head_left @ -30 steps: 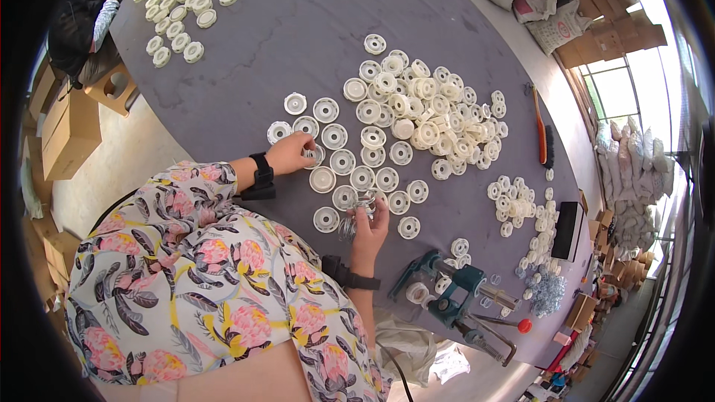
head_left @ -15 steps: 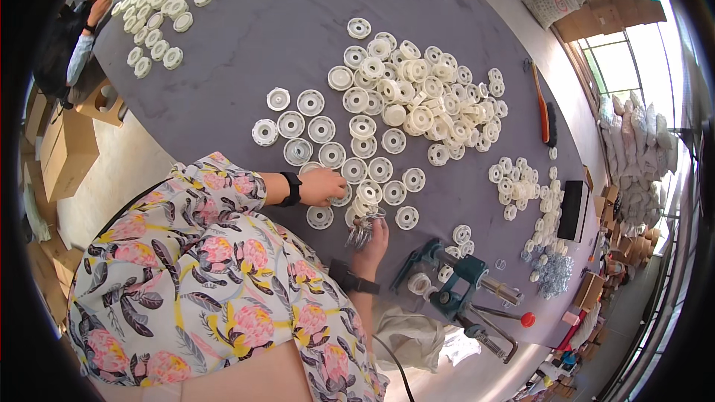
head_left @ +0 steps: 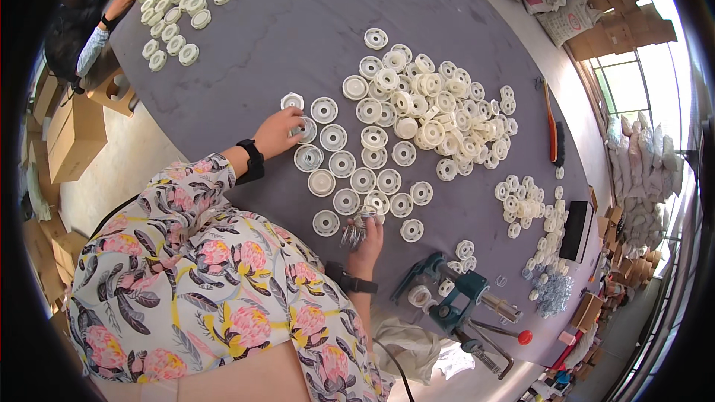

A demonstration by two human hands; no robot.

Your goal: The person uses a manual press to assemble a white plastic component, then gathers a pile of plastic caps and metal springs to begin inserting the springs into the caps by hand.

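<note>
My left hand (head_left: 277, 134) reaches over a loose group of white plastic wheels. Its fingers close on a thin metal wire ring (head_left: 305, 131) at one of the upper-left wheels; the fingertips partly cover it. Just below, another wheel (head_left: 308, 158) has a wire coil lying in it. My right hand (head_left: 366, 247) grips a bunch of metal wire rings (head_left: 353, 236) beside the lower wheels, next to a white wheel (head_left: 376, 203). Several more wheels (head_left: 342, 164) lie flat between and around my hands, with round holes in their middles.
A big heap of white wheels (head_left: 439, 115) lies farther right. A green hand press (head_left: 465, 286) with a red-knobbed lever stands near the right edge, before a tangle of wire rings (head_left: 553, 296). A brush (head_left: 555, 130) lies at the far edge. Another person's hand (head_left: 121, 6) is at the far left.
My left hand has moved up and left, from the lower wheels to the upper-left one. My right hand stays low with its bunch of wire rings. The whole view has shifted slightly.
</note>
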